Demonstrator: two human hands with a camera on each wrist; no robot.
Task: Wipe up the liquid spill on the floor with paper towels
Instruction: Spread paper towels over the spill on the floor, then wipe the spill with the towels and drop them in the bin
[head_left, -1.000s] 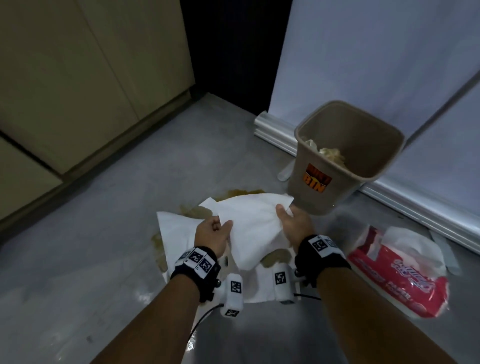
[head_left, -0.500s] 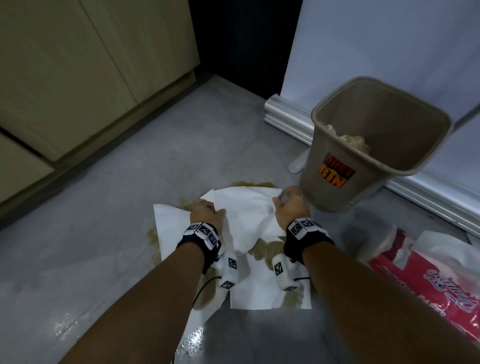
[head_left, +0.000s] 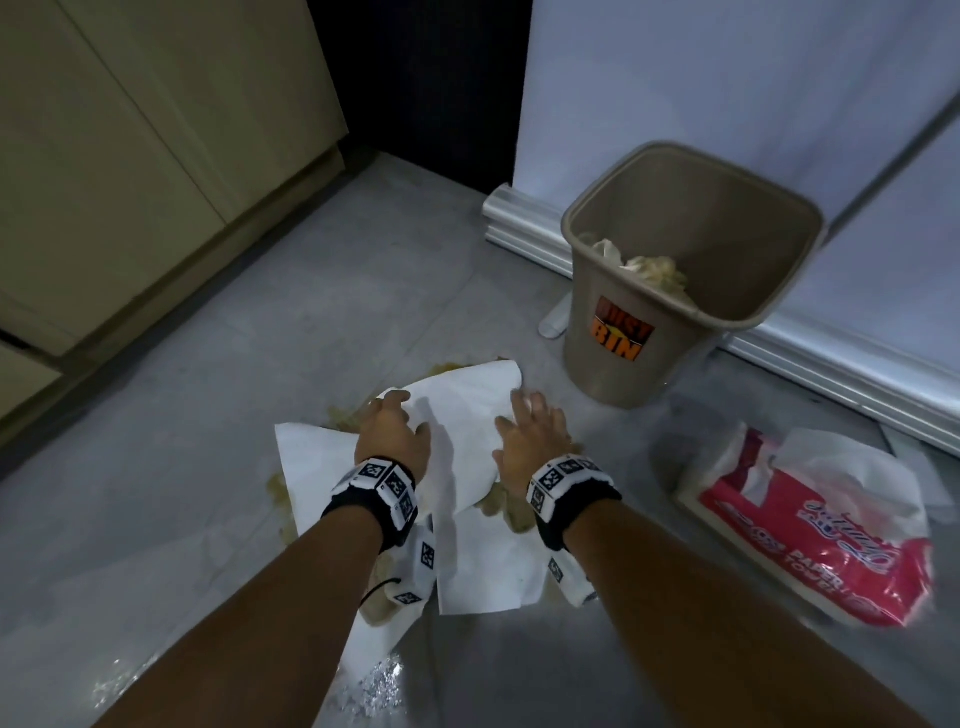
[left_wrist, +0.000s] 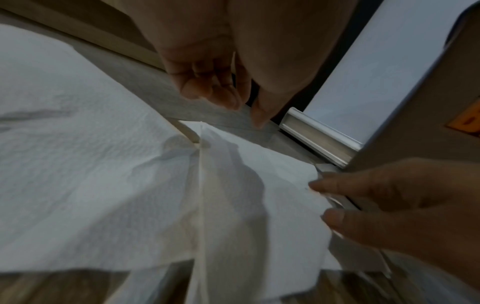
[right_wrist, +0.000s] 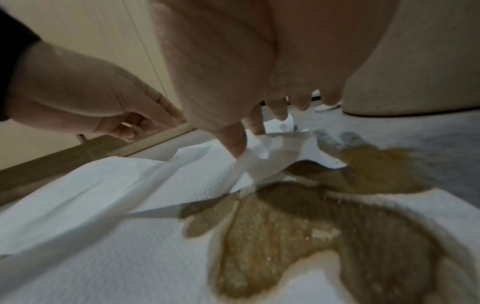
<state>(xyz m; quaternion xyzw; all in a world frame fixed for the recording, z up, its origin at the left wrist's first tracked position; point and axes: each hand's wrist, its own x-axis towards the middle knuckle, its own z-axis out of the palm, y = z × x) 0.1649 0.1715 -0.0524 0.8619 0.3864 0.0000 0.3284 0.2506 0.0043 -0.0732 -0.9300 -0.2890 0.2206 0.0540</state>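
While I watch, left hand (head_left: 393, 434) and right hand (head_left: 532, 436) hover with loose, empty fingers over paper towel (head_left: 462, 415) covering brown spill (right_wrist: 324, 222) on floor (head_left: 208, 467).

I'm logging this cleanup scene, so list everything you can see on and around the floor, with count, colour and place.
paper towels: at least three sheets, white, overlapping flat on the floor over the spill, partly soaked brown
spill: one, yellowish brown, on the grey floor, showing at the towels' edges and through them
dustbin: one, beige with an orange label, upright on the floor beyond the right hand
used towels: a crumpled wad, stained, inside the dustbin
paper towel pack: one, red and white, open, on the floor at right
cabinet: beige, at left
wrist bands: two, black with white markers, one on each wrist
left hand: fingers spread, on the top sheet
right hand: fingers spread, on the top sheet's right edge
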